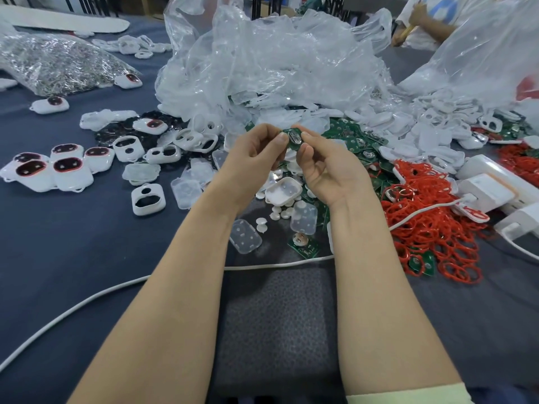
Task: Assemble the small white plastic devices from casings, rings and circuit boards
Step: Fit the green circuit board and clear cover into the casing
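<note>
Both my hands are raised over the middle of the table and pinch one small green circuit board (293,138) with a silver battery clip between them. My left hand (256,154) holds its left edge with thumb and fingers. My right hand (323,167) grips its right edge. Below them lies an open white casing (283,190). A heap of green circuit boards (353,141) lies just right of my hands. Red rings (431,228) are piled at the right. Several assembled white devices with red rings (49,170) sit at the left.
Crumpled clear plastic bags (262,62) rise behind the parts. White casings with holes (147,198) and clear covers (245,236) lie scattered. White cables (116,290) cross the dark cloth. White power adapters (490,191) stand at the right. Another person's arm (428,21) shows at the far right.
</note>
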Tool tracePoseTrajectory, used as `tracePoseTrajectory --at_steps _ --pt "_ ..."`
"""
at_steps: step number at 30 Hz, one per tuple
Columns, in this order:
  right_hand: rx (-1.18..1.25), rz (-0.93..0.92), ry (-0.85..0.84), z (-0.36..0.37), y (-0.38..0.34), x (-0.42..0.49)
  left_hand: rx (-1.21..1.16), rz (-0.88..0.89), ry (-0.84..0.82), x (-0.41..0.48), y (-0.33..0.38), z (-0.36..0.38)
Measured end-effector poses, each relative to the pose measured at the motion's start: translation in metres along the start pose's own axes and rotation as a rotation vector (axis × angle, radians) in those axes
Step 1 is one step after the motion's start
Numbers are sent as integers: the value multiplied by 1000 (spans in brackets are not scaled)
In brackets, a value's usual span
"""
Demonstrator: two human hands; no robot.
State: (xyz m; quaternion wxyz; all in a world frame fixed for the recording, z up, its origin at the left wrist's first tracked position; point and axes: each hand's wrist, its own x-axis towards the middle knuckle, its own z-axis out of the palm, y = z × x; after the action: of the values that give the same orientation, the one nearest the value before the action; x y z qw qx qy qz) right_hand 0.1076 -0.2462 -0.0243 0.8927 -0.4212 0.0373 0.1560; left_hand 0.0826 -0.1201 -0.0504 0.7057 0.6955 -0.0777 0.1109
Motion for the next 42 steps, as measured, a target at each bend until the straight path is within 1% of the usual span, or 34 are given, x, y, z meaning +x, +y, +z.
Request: tracePoseTrajectory --at_steps 3,6,9,12,14,16,18,19,21,23,25,26,28,30,31,32,34,35,37,39,41,42 --pt "-74 -70 1 1 2 1 0 -13 75 1 0 -1" --pt "-191 -176 51 3 5 3 114 13 148 2 1 2" --pt "-255 -231 107 2 8 7 220 14 163 2 0 5" --pt "-348 -275 118 3 9 8 231 7 181 2 1 5" --pt "-522 -306 111 2 9 8 200 -17 239 3 2 4" --pt "-816 -333 85 -1 9 7 153 -48 293 4 4 4" --pt "-1096 -336 20 -1 8 5 116 -71 332 5 5 4" --pt "-1165 -342 -16 0 8 4 129 -70 343 5 5 3" --pt "-1167 -384 -54 1 8 3 218 -34 338 5 3 2" --pt "-1134 -455 -35 1 7 5 344 15 302 5 2 1" --pt "-1157 -518 -4 0 5 4 425 55 276 3 2 2" --pt "-1127 -525 -3 -1 5 5 416 63 285 3 2 3" --pt "-962 -498 -18 0 6 5 324 54 342 2 3 5" --pt "-752 -426 -57 4 9 5 241 31 394 1 4 8" --pt "-688 -388 -83 6 10 5 215 36 417 1 4 10" --pt "-679 -361 -114 7 11 6 191 49 451 1 4 11" --pt "-801 -339 -178 6 10 5 157 57 515 1 5 11" --pt "-866 -340 -206 5 10 5 132 45 516 2 5 10" --pt "-906 -358 -226 5 9 3 69 21 456 3 4 9" --pt "-943 -425 -203 8 11 3 48 11 409 4 2 9" --pt "-969 -504 -180 13 17 5 25 0 397 4 2 9" --pt "-944 -524 -174 15 20 5 -11 -15 397 5 2 9"
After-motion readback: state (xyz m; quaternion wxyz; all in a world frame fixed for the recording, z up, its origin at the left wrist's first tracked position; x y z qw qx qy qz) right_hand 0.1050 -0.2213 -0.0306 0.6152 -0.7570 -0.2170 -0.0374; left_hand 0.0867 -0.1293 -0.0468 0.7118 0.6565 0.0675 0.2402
